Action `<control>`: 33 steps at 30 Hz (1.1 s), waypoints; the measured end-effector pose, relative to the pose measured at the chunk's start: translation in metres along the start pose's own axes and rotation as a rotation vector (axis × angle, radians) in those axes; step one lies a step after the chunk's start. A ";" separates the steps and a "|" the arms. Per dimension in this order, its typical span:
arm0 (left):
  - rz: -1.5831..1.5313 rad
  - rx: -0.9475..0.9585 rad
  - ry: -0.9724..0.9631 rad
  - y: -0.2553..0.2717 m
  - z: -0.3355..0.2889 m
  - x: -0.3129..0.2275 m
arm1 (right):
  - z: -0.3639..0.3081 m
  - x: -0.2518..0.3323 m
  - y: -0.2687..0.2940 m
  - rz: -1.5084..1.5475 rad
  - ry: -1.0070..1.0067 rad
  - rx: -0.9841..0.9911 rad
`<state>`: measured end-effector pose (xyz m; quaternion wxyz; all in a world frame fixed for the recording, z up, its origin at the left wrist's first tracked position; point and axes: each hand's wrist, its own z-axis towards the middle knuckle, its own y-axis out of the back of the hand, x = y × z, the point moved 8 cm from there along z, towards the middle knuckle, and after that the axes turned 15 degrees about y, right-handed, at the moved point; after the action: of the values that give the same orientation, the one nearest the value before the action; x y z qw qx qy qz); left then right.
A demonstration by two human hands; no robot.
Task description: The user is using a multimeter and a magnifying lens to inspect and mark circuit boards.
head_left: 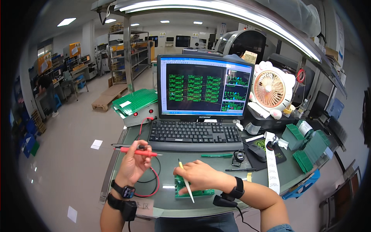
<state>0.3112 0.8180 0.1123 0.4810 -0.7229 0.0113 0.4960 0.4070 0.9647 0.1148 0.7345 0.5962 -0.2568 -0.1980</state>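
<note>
My left hand (132, 167) is raised over the left part of the bench. Its fingers are closed round a red test probe (145, 153), whose metal tip points right, and a black probe (117, 145) lies alongside it. My right hand (204, 174) hovers at a green circuit board (203, 192) near the bench's front edge, covering much of it. Between its thumb and fingers is a slim white pen-like tool (189, 191) with a yellowish upper end, tilted across the board. Whether the fingers touch the board I cannot tell.
Behind my hands stand a black keyboard (193, 132) and a monitor (193, 91). A mouse (257, 153), a long paper strip (272, 170), green board stacks (305, 149) and a white fan (270, 89) are to the right. More green boards (135, 102) lie on a box (143, 115) at the left.
</note>
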 end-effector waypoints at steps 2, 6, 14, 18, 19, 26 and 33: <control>0.061 -0.013 0.005 -0.003 0.014 0.005 | -0.002 0.005 -0.010 -0.024 -0.028 0.066; 0.204 -0.044 -0.002 0.006 0.021 0.012 | 0.000 0.012 -0.016 -0.062 -0.080 0.189; 0.252 -0.127 0.014 0.019 0.017 0.015 | -0.002 0.015 -0.023 -0.060 -0.081 0.218; 0.227 -0.143 0.025 0.019 0.019 0.016 | -0.013 0.023 0.024 -0.057 -0.008 -0.046; 0.225 -0.140 0.036 0.018 0.021 0.018 | -0.022 0.024 0.047 -0.025 0.016 -0.198; 0.200 -0.128 0.021 0.016 0.012 0.017 | -0.067 -0.006 0.064 0.433 -0.089 -0.481; 0.307 -0.044 0.136 -0.020 0.026 0.025 | -0.112 -0.029 0.010 0.474 -0.138 -0.334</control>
<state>0.3157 0.8589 0.1066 0.3819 -0.7549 0.1430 0.5137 0.4533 1.0709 0.1033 0.8290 0.3758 -0.4018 -0.1005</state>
